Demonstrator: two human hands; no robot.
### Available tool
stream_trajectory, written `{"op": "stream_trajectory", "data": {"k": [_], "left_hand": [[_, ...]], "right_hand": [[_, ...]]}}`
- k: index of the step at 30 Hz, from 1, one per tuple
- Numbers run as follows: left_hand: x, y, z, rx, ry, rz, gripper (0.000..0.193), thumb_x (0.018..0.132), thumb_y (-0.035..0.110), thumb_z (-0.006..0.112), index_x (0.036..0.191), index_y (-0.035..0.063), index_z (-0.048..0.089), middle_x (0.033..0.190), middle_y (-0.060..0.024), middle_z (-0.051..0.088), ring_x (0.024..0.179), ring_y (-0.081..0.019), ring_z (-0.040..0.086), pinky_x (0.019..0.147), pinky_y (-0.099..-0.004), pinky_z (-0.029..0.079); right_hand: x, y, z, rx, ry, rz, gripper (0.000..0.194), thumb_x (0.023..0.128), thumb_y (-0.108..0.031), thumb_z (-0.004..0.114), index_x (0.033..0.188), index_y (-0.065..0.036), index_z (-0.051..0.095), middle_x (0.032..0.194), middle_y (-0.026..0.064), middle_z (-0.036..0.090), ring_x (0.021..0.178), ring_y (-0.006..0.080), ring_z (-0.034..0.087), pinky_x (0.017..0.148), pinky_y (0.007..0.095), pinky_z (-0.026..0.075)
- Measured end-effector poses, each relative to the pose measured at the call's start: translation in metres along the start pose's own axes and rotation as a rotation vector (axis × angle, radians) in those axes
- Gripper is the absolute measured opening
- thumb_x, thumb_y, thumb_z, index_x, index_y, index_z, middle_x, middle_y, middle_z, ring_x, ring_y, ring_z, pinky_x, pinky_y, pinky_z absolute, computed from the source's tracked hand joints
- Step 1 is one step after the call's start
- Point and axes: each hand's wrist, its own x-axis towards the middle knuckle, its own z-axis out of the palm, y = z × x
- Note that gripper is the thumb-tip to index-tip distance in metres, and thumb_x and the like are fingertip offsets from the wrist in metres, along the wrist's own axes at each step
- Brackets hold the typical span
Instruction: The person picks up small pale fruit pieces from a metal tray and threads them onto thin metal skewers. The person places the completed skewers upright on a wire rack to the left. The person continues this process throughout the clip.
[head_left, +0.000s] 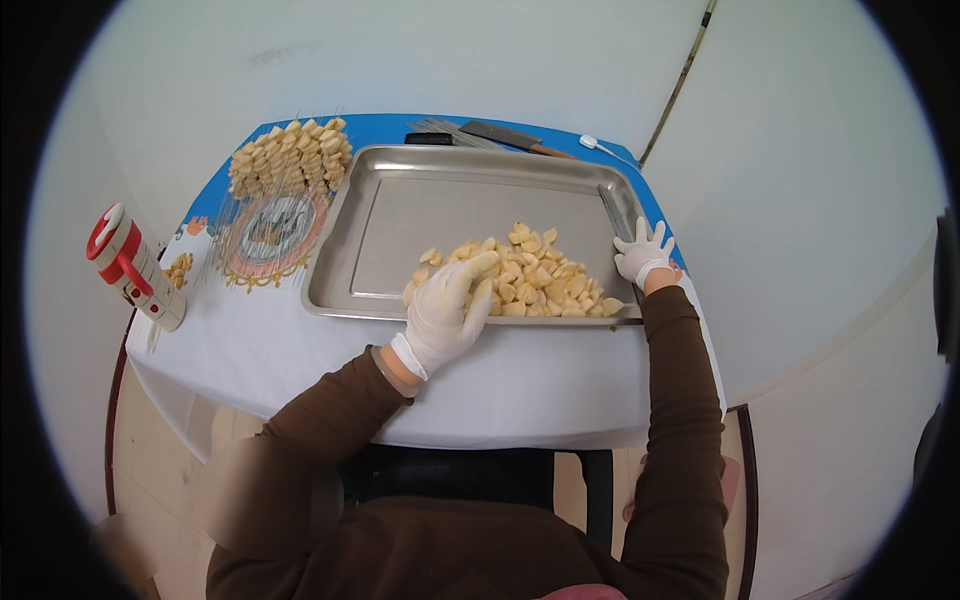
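My left hand (448, 304), in a white glove, is over the near edge of a metal tray (420, 202). Its fingers are bent by a heap of pale yellow food pieces (544, 281), perhaps potato slices or garlic cloves. Whether anything is between those fingers is hidden. At the tray's right rim, my gloved right hand (645, 251) has its fingers spread. Just by its fingertips, a bundle of thin metal skewers (615, 210) lies inside the tray along the right wall.
Left of the tray, filled skewers (291, 157) are stacked with their bare ends towards me. A red and white bottle (139, 266) stands by small yellowish pieces (179, 270). Behind the tray lie a cleaver (499, 133), more skewers (442, 129), a black object (428, 139) and a white cable (607, 148).
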Motion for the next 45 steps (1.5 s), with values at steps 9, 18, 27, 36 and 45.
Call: {"op": "stream_trajectory", "data": {"k": [9, 18, 27, 36, 45], "left_hand": [[0.000, 0.001, 0.000, -0.046, -0.004, 0.004, 0.034, 0.089, -0.001, 0.065, 0.122, 0.0035, 0.061, 0.091, -0.0119, 0.066, 0.077, -0.0275, 0.065, 0.069, -0.0352, 0.053], [0.000, 0.000, -0.001, -0.034, -0.002, 0.009, 0.035, 0.088, -0.003, 0.065, 0.122, 0.0032, 0.062, 0.091, -0.0125, 0.067, 0.077, -0.0268, 0.066, 0.069, -0.0346, 0.053], [0.000, 0.000, -0.001, -0.057, 0.004, 0.003, 0.035, 0.088, -0.004, 0.064, 0.122, 0.0029, 0.062, 0.089, -0.0123, 0.067, 0.075, -0.0267, 0.065, 0.068, -0.0344, 0.053], [0.001, 0.003, -0.002, -0.025, 0.004, 0.018, 0.034, 0.088, -0.004, 0.064, 0.121, 0.0029, 0.062, 0.089, -0.0124, 0.066, 0.075, -0.0272, 0.065, 0.068, -0.0350, 0.053], [0.000, -0.001, 0.000, -0.068, 0.010, 0.001, 0.034, 0.089, -0.003, 0.064, 0.121, 0.0033, 0.062, 0.088, -0.0118, 0.066, 0.075, -0.0268, 0.065, 0.068, -0.0351, 0.053]], "right_hand": [[0.007, -0.001, 0.001, 0.125, -0.019, 0.072, 0.050, 0.095, -0.025, 0.050, 0.145, -0.030, 0.057, 0.171, 0.0114, 0.001, 0.153, 0.0492, -0.004, 0.121, 0.0644, 0.001], [0.013, -0.009, -0.008, 0.199, -0.014, 0.153, 0.047, 0.096, -0.021, 0.053, 0.142, -0.023, 0.060, 0.171, 0.0068, 0.005, 0.154, 0.0474, -0.002, 0.121, 0.0639, 0.005], [0.017, -0.015, -0.003, 0.197, 0.134, 0.227, 0.045, 0.092, -0.019, 0.060, 0.137, -0.015, 0.065, 0.170, 0.0037, 0.017, 0.156, 0.0399, 0.008, 0.122, 0.0583, 0.014], [0.026, -0.014, 0.007, 0.117, 0.203, 0.223, 0.049, 0.087, -0.015, 0.068, 0.136, -0.010, 0.065, 0.169, 0.0047, 0.021, 0.155, 0.0386, 0.010, 0.122, 0.0578, 0.015], [0.027, -0.022, 0.002, 0.024, 0.139, 0.186, 0.052, 0.086, -0.017, 0.068, 0.138, -0.008, 0.063, 0.168, 0.0118, 0.022, 0.155, 0.0410, 0.011, 0.122, 0.0566, 0.015]]}}
